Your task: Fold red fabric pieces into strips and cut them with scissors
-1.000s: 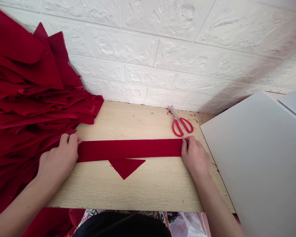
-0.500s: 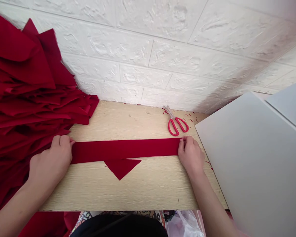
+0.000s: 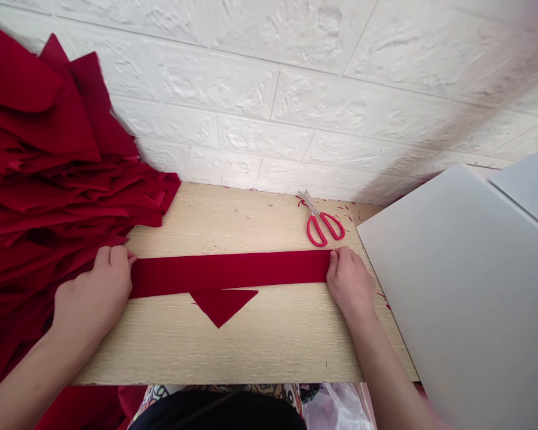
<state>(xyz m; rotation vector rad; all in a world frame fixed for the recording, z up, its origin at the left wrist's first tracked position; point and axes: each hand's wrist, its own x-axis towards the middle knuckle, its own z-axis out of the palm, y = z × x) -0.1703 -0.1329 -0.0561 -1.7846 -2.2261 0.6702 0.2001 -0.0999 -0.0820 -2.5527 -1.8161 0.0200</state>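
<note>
A long dark-red fabric strip [image 3: 231,272] is stretched nearly level across the wooden table. My left hand [image 3: 94,286] pinches its left end, beside the big red fabric pile. The strip's right end is gripped by my right hand [image 3: 349,280], fingers curled over the corner. Under the middle of the strip, on the near side, a triangular red fabric piece [image 3: 222,307] sticks out; how far it reaches beneath the strip is hidden. Just beyond my right hand lie scissors with red handles [image 3: 325,228], blades pointing to the wall and slightly apart.
A tall heap of red fabric [image 3: 63,179] covers the table's left side. White brick-patterned wall [image 3: 251,95] bounds the back. At the right stands a large white panel [image 3: 466,286]. Small red scraps [image 3: 347,215] are scattered near the scissors. The wooden table [image 3: 197,352] ends close to my body.
The view has shifted very slightly. Both hands keep the same hold on the strip, which stays where it was.
</note>
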